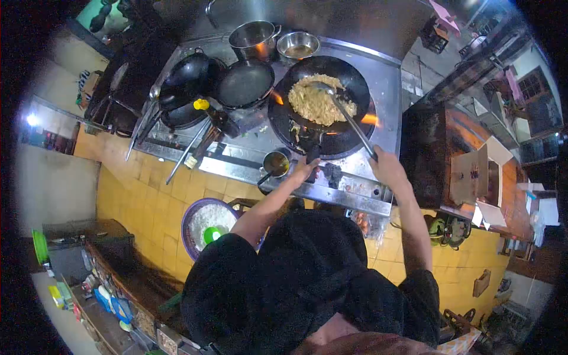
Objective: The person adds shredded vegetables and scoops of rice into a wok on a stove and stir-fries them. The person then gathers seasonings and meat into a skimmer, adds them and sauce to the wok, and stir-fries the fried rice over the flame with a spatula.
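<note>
A large black wok [358, 77] stands over flames on the steel stove, filled in the middle with fried rice [313, 106]. My left hand [305, 171] is closed around the wok's dark handle at the near side. In my right hand [389, 168] is the long handle of a metal ladle [354, 121]. Its bowl rests in the rice near the wok's centre. Just left of my left hand, a small metal pot [276, 164] holds brownish liquid and a dark-handled utensil.
Left on the stove [242, 152] are a flat black pan [245, 84], a covered black wok [189, 80] and a yellow-capped bottle [222, 121]. Behind stand a tall pot [254, 35] and a steel bowl [298, 45]. A purple-rimmed tub [188, 236] of white contents sits below; a cardboard box [473, 174] is right.
</note>
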{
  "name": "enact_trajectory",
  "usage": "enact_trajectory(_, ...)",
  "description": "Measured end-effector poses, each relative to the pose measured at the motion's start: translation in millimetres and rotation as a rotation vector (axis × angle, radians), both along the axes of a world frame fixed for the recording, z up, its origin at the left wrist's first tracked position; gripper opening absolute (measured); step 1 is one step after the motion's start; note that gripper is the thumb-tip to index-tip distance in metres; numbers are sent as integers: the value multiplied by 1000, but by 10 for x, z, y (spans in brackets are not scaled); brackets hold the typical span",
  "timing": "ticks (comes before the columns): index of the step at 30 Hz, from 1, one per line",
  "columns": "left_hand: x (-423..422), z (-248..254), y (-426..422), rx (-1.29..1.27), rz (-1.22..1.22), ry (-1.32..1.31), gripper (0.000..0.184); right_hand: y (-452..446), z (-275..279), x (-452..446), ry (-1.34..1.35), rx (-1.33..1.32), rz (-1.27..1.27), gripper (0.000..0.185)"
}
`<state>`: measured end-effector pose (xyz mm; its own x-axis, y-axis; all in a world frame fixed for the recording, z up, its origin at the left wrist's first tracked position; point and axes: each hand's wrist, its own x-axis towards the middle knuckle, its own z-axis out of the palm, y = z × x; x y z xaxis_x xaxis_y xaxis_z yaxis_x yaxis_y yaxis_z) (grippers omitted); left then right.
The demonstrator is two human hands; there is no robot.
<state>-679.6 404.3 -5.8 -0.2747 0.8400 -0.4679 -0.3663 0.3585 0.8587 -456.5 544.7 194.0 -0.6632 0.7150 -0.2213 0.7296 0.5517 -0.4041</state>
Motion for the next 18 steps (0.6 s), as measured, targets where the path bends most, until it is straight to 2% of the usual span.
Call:
enact_trajectory(3, -71, 70, -13, 60, -113, 79, 33, -164, 160, 333, 73, 27, 19, 39)
enact_trajectory(5, -6, 276, 29, -12, -36, 156, 34, -232, -52, 226, -120, 31, -46, 36)
enact_trajectory(6, -23, 184, 82, -42, -28, -70, 35, -180, -656, 196, -10, 210, -14, 33)
enact_trajectory(7, -21, 113, 106, -76, -18, -299, 36, -180, -1027, 28, -72, 213, -37, 33)
enact_trajectory(8, 14, 226, 124, -48, 23, -328, 37, -249, -1211, -173, -136, 210, -58, 33)
enact_trajectory(9, -23, 219, 142, -43, -58, -447, 36, -398, -1204, -229, 84, 316, -34, 33)
enact_trajectory(11, 143, 18, 226, -158, 52, -374, 32, -324, -540, -281, 88, -203, -135, 31)
enact_trajectory(13, 549, 1238, 191, -265, 261, -135, 27, -128, -316, 122, 82, -206, -37, 34)
enact_trajectory(14, 617, 1361, 141, -119, 204, -480, 26, -104, -128, 311, 41, -174, 14, 36)
enact_trajectory(15, 632, 1493, 109, 44, 136, -820, 25, -157, 316, 383, -74, -50, 73, 40)
enact_trajectory(17, 742, 2099, -136, -59, 56, -812, 23, -207, 616, 426, -112, -94, 91, 44)
enact_trajectory(18, 736, 2049, -155, -183, 21, -905, 22, -228, 694, 447, -163, -145, 104, 48)
